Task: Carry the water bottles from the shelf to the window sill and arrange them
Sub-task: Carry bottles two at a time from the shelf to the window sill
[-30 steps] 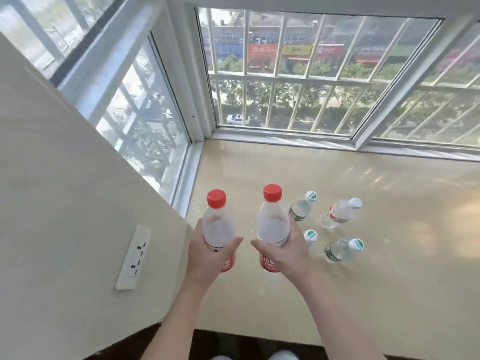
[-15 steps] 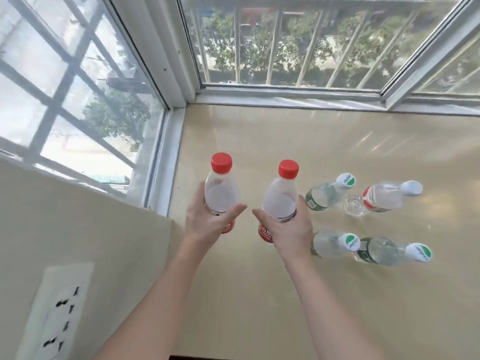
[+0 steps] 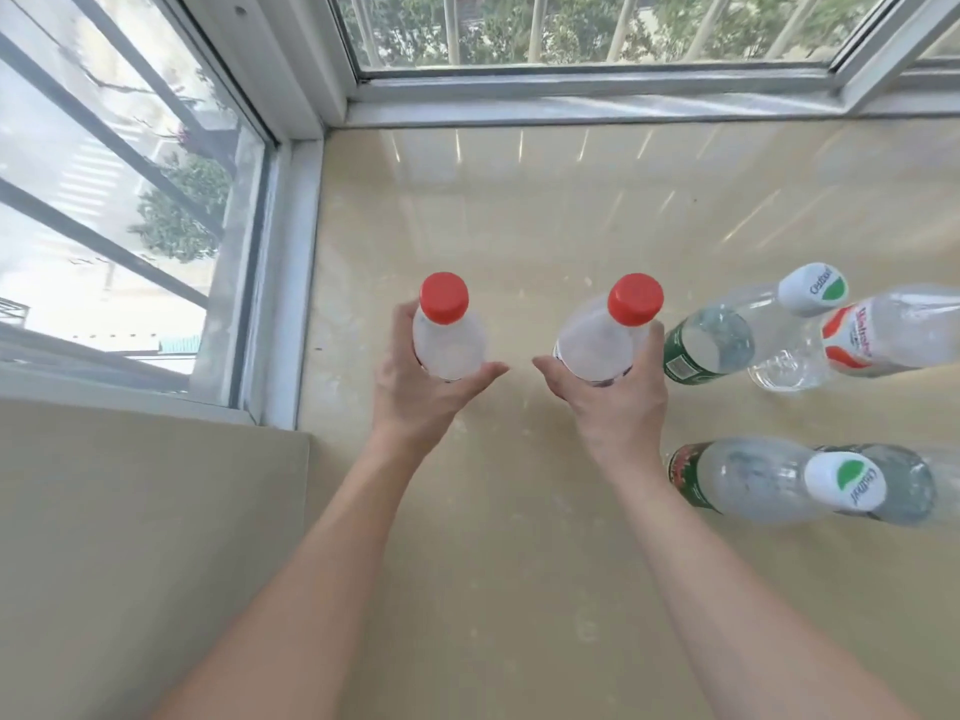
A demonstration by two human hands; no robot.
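Observation:
My left hand (image 3: 415, 392) grips a clear water bottle with a red cap (image 3: 447, 324), held upright over the beige window sill (image 3: 519, 215). My right hand (image 3: 613, 402) grips a second red-capped bottle (image 3: 608, 330) just to its right. Both bottles are seen from above; their bases are hidden by my hands. To the right stand several more bottles: a green-labelled one with a white and green cap (image 3: 727, 340), a red-labelled one (image 3: 883, 335), and another green-labelled one with a white and green cap (image 3: 769, 480) nearer me.
Window frames (image 3: 571, 90) close the sill at the back and along the left (image 3: 291, 283). A beige wall (image 3: 130, 537) stands at the lower left. A further bottle (image 3: 904, 485) is partly hidden at the right edge.
The view has tipped further down and come closer to the sill. Both hands with their red-capped bottles have moved forward over the sill, next to the standing bottles.

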